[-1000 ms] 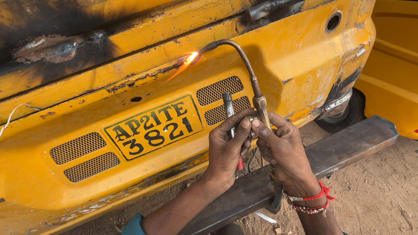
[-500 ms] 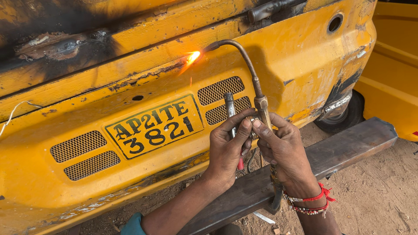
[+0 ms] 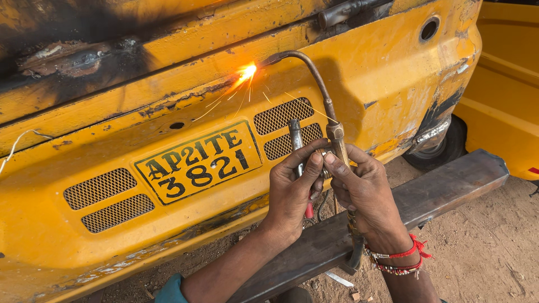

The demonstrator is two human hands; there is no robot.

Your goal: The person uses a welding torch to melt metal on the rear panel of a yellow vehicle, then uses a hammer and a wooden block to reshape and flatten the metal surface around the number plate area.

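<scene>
The gas welding torch (image 3: pixel 331 132) stands upright in front of the yellow vehicle body (image 3: pixel 359 84), its curved brass neck arching up-left to a flame (image 3: pixel 247 72) that throws sparks against the panel seam. The right hand (image 3: pixel 368 193) is wrapped closed around the torch handle, while the left hand (image 3: pixel 292 193) pinches its fingers together on the torch's valve knob. Below both hands lies a dark steel beam (image 3: pixel 443 188), and left of them sits the yellow number plate (image 3: pixel 199 163) between mesh vents (image 3: pixel 281 115).

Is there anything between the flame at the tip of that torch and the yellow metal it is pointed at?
Nothing visible. The torch curves from the left hand and right hand up to the flame, which meets the yellow body panel directly, throwing sparks.
</scene>
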